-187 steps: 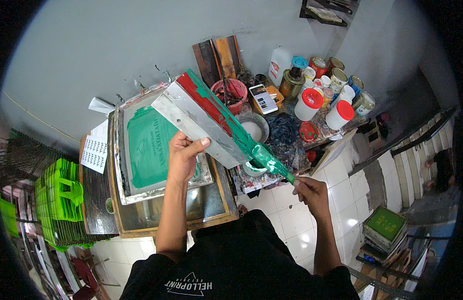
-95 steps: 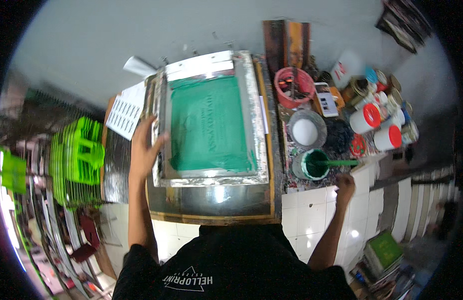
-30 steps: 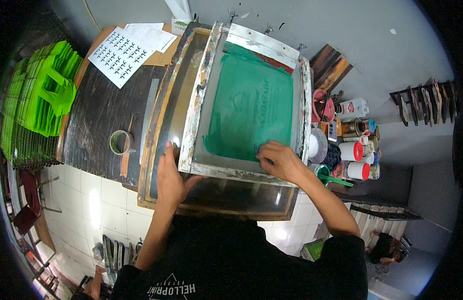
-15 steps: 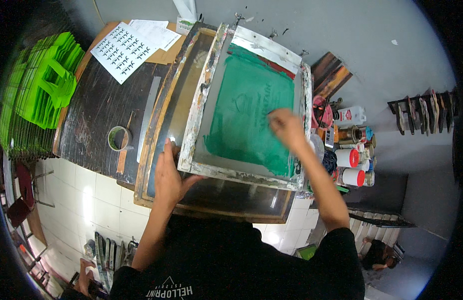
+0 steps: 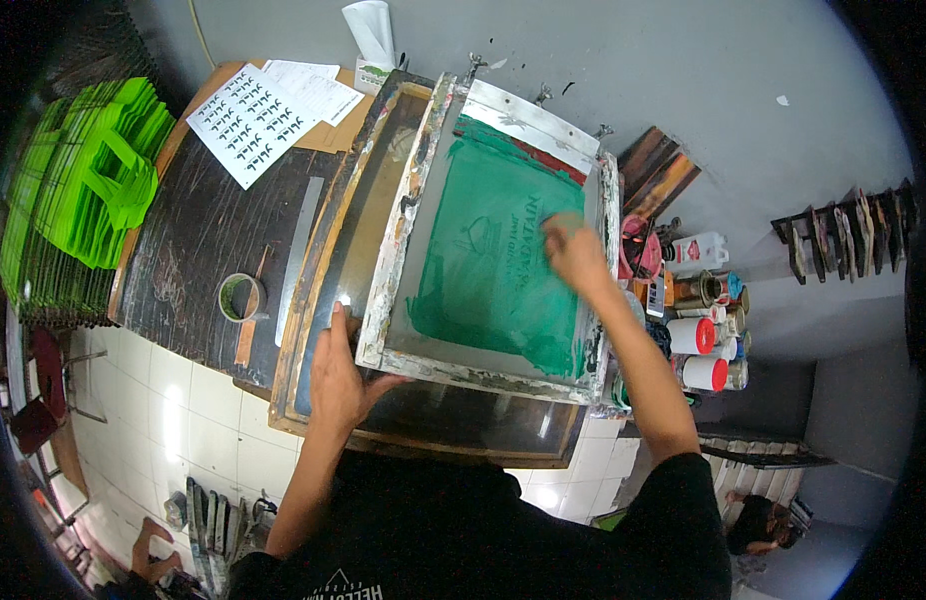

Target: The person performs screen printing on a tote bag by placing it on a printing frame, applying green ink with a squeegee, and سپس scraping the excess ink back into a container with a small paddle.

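Note:
A screen-printing frame [image 5: 381, 262] with worn, paint-spotted white edges sits tilted over the table before me. Green ink [image 5: 463, 300] covers most of its mesh, with a drawing and lettering showing through. My right hand [image 5: 575, 258] has its fingers curled and pressed together at the mesh, over the right part of the lettering. Whatever those fingers may hold is hidden. At the near left corner, my left hand [image 5: 335, 385] grips the frame, its thumb along the front edge and its fingers up the left side. Below lies a larger wood-edged glass panel [image 5: 318, 250].
On the dark table [image 5: 188, 270] lie a tape roll [image 5: 241, 298], a metal ruler [image 5: 301, 255] and printed sheets [image 5: 248, 125]. Green bags [image 5: 103, 190] are stacked at left. Paint cans [image 5: 695, 335] crowd the right side. Hinge clamps [image 5: 543, 95] line the far edge. Another person [image 5: 758, 525] is at lower right.
My right hand has shifted slightly farther from me over the mesh, and the lettering shows darker. My left hand stays at the corner. The whole view has tipped a little upward.

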Demonstrator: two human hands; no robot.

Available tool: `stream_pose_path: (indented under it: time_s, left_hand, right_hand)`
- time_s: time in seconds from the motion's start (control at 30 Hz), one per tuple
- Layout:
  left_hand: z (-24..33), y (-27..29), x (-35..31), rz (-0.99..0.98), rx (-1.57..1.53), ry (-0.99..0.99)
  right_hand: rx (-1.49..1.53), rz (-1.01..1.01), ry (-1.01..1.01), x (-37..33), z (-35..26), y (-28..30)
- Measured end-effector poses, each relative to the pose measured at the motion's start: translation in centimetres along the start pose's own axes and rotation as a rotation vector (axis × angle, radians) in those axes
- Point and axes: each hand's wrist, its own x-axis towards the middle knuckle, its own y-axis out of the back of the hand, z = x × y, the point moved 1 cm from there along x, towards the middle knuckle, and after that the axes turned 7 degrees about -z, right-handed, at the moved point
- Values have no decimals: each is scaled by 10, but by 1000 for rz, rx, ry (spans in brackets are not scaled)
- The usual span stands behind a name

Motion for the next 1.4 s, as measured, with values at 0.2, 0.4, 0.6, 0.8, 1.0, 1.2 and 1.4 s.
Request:
stream_pose_path:
  time_s: [0.2, 0.4, 0.6, 0.8, 1.0, 1.2, 1.4]
  left_hand:
    - [-2, -1, 1, 13, 3, -20]
    - [2, 1, 0, -20, -27, 20]
    - [2, 2, -1, -77, -7, 52]
    - [-3, 2, -1, -40, 40, -5]
    - [4, 4, 2, -72, 2, 64]
    - [-1, 2, -3, -69, 2, 70]
    - [-1, 2, -1, -35, 28, -1]
  right_hand:
    - [182, -53, 424, 1, -52, -3]
    - [130, 212, 136, 40, 9, 2]
    - [-16, 109, 122, 48, 18, 14]
    - [106, 132, 305, 45, -21, -12]
    - [146, 181, 79, 56, -6, -2]
    - [176, 77, 310, 32, -41, -9]
    - [207, 91, 415, 24, -71, -32]
